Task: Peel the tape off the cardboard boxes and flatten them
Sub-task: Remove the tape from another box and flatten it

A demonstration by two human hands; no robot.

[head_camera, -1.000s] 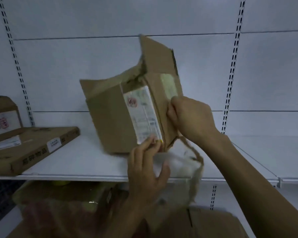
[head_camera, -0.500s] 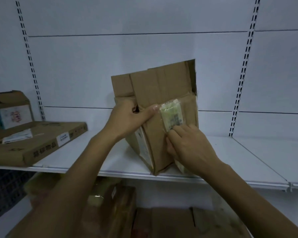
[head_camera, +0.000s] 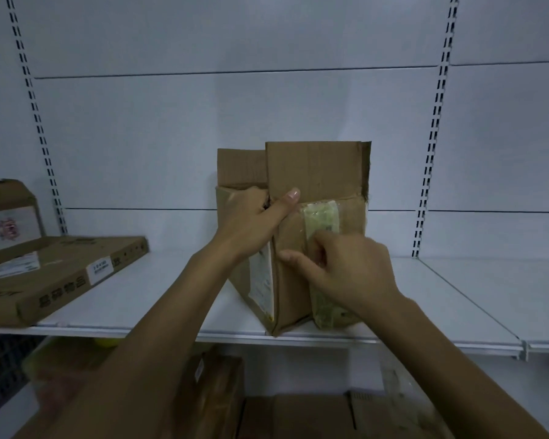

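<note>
A brown cardboard box (head_camera: 317,172) stands on the white shelf (head_camera: 159,299) with its top flaps up and a corner edge facing me. A white label is on its left face. A strip of clear, yellowish tape (head_camera: 320,217) runs down its right face. My left hand (head_camera: 254,220) grips the box's upper left corner, thumb pressed on the front. My right hand (head_camera: 343,267) rests on the right face, fingers pinched on the tape strip midway down.
A flat brown box (head_camera: 61,280) with labels lies on the shelf at left, with a smaller open box (head_camera: 7,213) behind it. More cardboard boxes (head_camera: 292,416) sit below the shelf. Slotted uprights run up the white back wall.
The box was turned and set upright on the shelf. My left hand moved from the bottom edge to the upper left corner. My right hand slid down the taped face.
</note>
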